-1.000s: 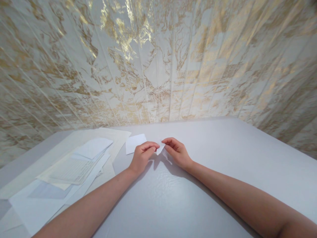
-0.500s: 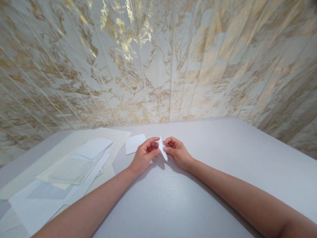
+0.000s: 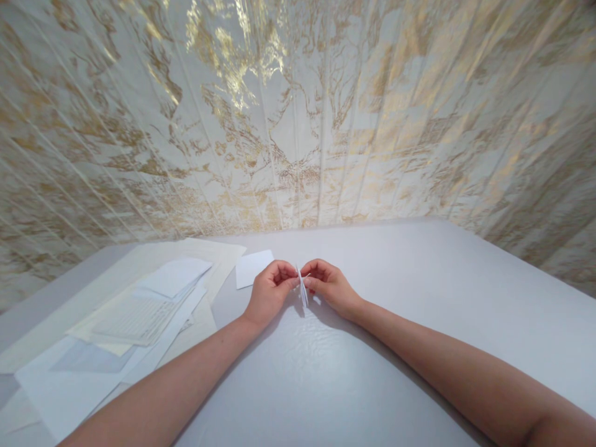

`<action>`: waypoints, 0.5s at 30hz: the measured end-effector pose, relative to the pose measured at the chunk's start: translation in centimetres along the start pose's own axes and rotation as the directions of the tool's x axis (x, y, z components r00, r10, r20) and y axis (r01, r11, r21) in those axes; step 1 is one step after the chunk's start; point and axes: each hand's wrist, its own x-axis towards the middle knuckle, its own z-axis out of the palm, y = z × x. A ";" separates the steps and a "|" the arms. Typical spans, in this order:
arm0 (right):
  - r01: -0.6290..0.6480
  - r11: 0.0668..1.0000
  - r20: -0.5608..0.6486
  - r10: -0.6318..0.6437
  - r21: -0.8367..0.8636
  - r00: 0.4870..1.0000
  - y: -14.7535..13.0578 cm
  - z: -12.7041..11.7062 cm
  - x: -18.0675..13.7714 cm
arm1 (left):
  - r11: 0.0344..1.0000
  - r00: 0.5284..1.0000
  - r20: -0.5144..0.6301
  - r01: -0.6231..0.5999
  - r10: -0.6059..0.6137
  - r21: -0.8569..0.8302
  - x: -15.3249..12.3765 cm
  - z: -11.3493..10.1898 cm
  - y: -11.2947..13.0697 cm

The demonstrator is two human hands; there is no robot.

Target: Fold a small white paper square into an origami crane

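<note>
Just above the table, a small piece of folded white paper (image 3: 303, 293) is held nearly edge-on, its thin layers pointing down towards me. My left hand (image 3: 274, 287) pinches it from the left between thumb and fingertips. From the right, my right hand (image 3: 331, 285) grips it in the same way with curled fingers. The fingers cover the paper's upper middle, so its full folded shape is hidden. Behind my left hand lies a flat white sheet (image 3: 251, 268) on the table.
A pile of white paper sheets (image 3: 60, 391) spreads over the left of the table, with a printed page (image 3: 135, 320) and a large cream sheet (image 3: 223, 251) among them. The pale table (image 3: 298, 385) meets a white curtain with gold patterns (image 3: 298, 124) at the back.
The folded paper has turned from showing a broad face to nearly edge-on, with its layers now visible. My fingers have closed in tighter around it.
</note>
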 end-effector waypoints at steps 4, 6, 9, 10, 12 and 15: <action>-0.014 0.999 0.035 0.012 0.041 0.999 -0.1 0.0 -0.1 | 0.982 0.998 -0.009 -0.067 0.070 0.175 0.1 -0.2 0.0; -0.008 0.999 0.030 0.007 0.039 1.000 0.0 0.0 -0.1 | 0.964 0.990 -0.003 -0.134 0.138 0.230 0.1 -0.3 0.1; 0.021 1.000 0.000 -0.021 -0.014 1.000 0.4 -0.1 0.1 | 0.950 0.983 0.026 -0.184 0.184 0.253 0.0 -0.4 0.5; 0.040 0.998 -0.017 -0.041 -0.039 0.999 0.5 -0.2 0.1 | 0.953 0.983 0.045 -0.185 0.180 0.241 -0.1 -0.5 0.6; 0.084 0.992 -0.058 -0.090 -0.096 0.994 0.8 -0.2 0.2 | 0.965 0.985 0.088 -0.165 0.150 0.203 -0.2 -0.6 0.7; 0.127 0.978 -0.100 -0.145 -0.163 0.984 1.0 -0.3 0.3 | 0.991 0.993 0.112 -0.052 0.039 0.121 -0.3 -0.7 0.5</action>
